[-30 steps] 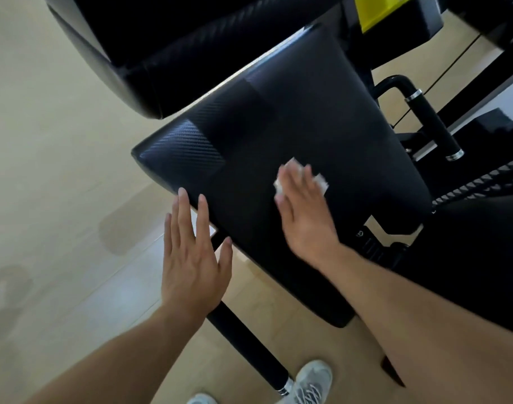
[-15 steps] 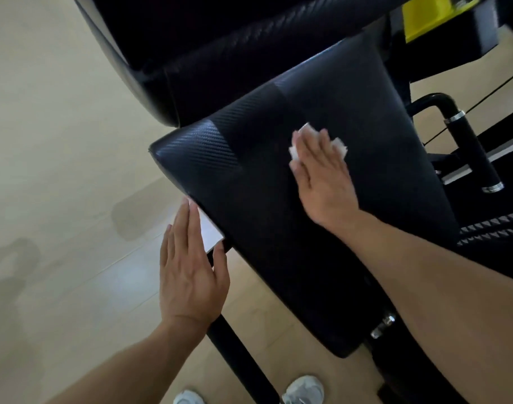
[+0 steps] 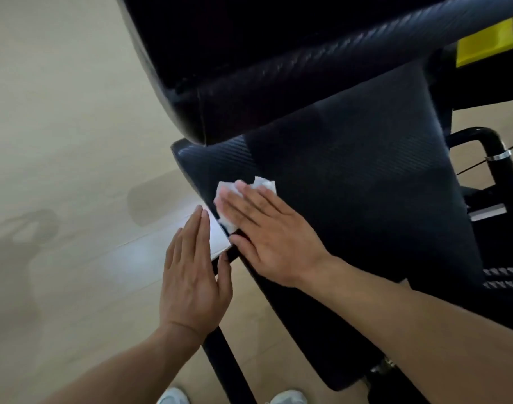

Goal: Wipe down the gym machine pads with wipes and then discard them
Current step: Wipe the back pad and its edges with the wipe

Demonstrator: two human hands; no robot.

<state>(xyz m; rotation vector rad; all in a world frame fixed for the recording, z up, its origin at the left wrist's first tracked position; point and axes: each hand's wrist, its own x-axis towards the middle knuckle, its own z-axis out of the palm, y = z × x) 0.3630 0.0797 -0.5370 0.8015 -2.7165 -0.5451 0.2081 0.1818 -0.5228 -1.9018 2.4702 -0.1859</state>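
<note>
A black textured seat pad (image 3: pixel 351 176) slopes across the middle of the view, with a second black back pad (image 3: pixel 278 59) above it. My right hand (image 3: pixel 267 231) lies flat on the seat pad near its left edge, pressing a crumpled white wipe (image 3: pixel 229 193) under its fingers. My left hand (image 3: pixel 194 275) hovers beside that edge with flat, straight fingers, holding nothing, above the floor and a black frame bar (image 3: pixel 229 368).
Pale wooden floor (image 3: pixel 68 141) fills the left side. A black handle with a chrome ring (image 3: pixel 500 158) and a yellow machine part (image 3: pixel 485 42) sit at the right. The toes of white shoes (image 3: pixel 173 396) show at the bottom edge.
My right hand slid the wipe from the middle of the seat pad down-left to its left edge. My left hand stayed beside that edge, and its fingers have closed together.
</note>
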